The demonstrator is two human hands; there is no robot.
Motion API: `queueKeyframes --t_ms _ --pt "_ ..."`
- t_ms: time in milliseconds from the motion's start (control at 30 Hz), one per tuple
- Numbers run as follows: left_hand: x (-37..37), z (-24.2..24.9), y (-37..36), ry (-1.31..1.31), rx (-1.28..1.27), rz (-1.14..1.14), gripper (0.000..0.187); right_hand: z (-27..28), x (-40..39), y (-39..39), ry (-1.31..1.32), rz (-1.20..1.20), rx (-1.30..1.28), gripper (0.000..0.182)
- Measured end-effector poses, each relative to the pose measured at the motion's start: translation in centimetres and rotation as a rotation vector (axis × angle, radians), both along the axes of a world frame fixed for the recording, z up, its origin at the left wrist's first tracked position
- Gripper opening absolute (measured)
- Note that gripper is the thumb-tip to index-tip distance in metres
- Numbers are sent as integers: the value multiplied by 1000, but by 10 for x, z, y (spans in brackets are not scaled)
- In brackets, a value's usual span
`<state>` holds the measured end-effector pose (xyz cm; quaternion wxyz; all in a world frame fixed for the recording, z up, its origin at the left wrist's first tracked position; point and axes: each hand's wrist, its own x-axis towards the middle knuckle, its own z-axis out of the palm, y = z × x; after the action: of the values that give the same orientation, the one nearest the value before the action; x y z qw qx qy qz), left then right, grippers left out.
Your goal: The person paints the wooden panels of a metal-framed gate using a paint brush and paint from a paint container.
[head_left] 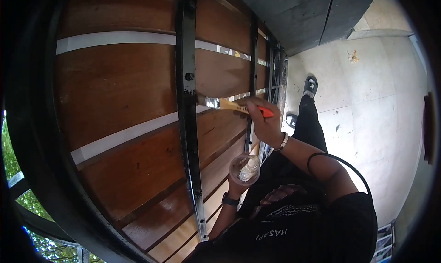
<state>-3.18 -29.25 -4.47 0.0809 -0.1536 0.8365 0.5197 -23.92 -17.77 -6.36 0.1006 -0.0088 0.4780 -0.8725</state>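
My right hand (pixel 265 125), wearing a bead bracelet, is closed around a paintbrush (pixel 229 105) with a wooden handle and red end. The dark bristles are at the edge of a black metal bar (pixel 187 97), which has a bolt in it. Lower down, my left hand (pixel 236 187), with a dark watch at its wrist, holds a clear plastic cup (pixel 235 169) from below. Whitish, lumpy material lies in the cup; what it is cannot be made out. Brown wooden slats (pixel 119 90) run behind the bar.
A second black bar (pixel 253 56) stands to the right of the first. A thick curved black frame (pixel 39 125) borders the left side. Pale tiled floor (pixel 363 120) and two feet in dark sandals (pixel 310 86) show at the right. A dark panel (pixel 303 15) is above.
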Motion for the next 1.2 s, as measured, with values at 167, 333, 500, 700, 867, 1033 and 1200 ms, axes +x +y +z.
queueKeyframes --t_ms 167,333,500,700,867,1033,1200 --pt "6 -5 2 -21 -71 5 75 -53 -2 -3 -14 -59 140 28" --pt "12 -19 9 6 9 43 72 -133 2 7 -79 -28 435 32" --pt "6 -16 13 23 57 83 70 -135 -7 12 -104 -6 633 32" --pt "17 -25 7 35 38 116 68 -23 -15 6 178 26 406 25" --pt "11 -14 9 58 72 138 68 22 -25 26 628 6 315 12" --pt "12 -15 3 106 -51 106 68 -13 -38 34 1036 1 507 23" --pt "12 -22 5 203 -73 148 67 -45 -51 45 1197 167 757 27"
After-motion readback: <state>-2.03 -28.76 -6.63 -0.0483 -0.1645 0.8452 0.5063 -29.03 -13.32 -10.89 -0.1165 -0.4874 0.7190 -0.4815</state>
